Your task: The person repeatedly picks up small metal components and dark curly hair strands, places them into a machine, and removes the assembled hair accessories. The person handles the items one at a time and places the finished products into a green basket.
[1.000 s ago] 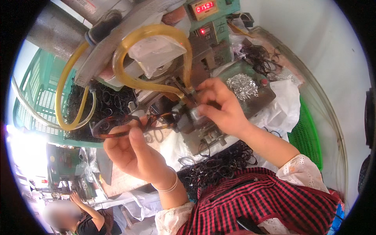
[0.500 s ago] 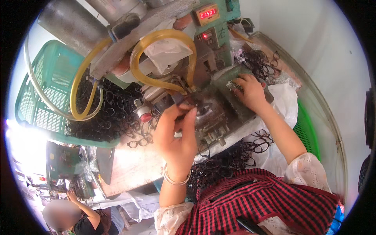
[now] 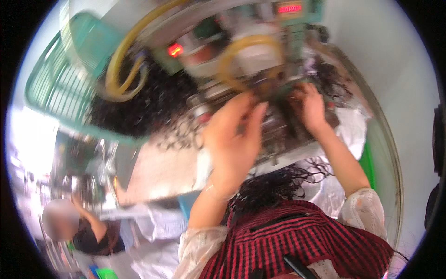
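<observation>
1. From where I stand, the left hand (image 3: pixel 234 139) is at the front of the machine (image 3: pixel 313 10), below the yellow hose (image 3: pixel 251 40). Its thumb and fingers bend toward each other with a gap showing; the blur means I cannot tell whether anything is pinched there.
2. The right hand (image 3: pixel 310 104) reaches in from the other side, fingers curled downward over the dark area beside the metal bed (image 3: pixel 278 125). I cannot tell whether it grips something or only touches the surface.
3. The bed lies between and just below both hands, so I'd judge it best to keep the left one steady there while the right one works its own side.
4. Small pieces would handle best, I think, by the fingertips alone, with knuckles clear of the machine's closing parts.
5. Dark looped frames (image 3: pixel 309 179) lie heaped in front of the apron (image 3: pixel 288 232); more are scattered on the worktop (image 3: pixel 162 169) near the left wrist. They look tangled and likely to snag, so lifting one by its rim seems wiser than tugging.
6. The red button (image 3: pixel 203 115) sits just beside the left hand; a careless wrist could knock it.
</observation>
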{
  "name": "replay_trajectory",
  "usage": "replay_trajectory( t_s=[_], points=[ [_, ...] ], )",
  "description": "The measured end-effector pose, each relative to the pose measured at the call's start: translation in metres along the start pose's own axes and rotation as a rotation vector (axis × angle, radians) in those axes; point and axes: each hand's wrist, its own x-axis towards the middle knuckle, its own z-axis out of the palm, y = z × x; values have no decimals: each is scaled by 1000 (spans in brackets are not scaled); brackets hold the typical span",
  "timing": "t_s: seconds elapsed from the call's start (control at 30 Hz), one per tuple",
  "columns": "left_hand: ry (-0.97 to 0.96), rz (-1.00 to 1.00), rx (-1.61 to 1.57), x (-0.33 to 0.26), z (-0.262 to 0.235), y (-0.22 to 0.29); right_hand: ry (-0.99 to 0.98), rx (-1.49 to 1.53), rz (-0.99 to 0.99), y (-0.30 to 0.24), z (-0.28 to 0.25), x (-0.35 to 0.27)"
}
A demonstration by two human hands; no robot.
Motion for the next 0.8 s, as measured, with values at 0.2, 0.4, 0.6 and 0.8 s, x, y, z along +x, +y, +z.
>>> replay_trajectory(
  t_s=[0.2,0.4,0.6,0.8],
  points=[
    [122,212,200,-32,-52,-12,-33,-37,208,23,-27,-25],
    [324,-490,1081,-35,-187,-179,-73,239,375,7,-51,-25],
    [97,-879,925,-67,-160,-312,-27,118,246,14,-31,-23],
    [224,-865,-113,-48,-158,-241,-67,186,452,13,-71,-46]
  ],
)
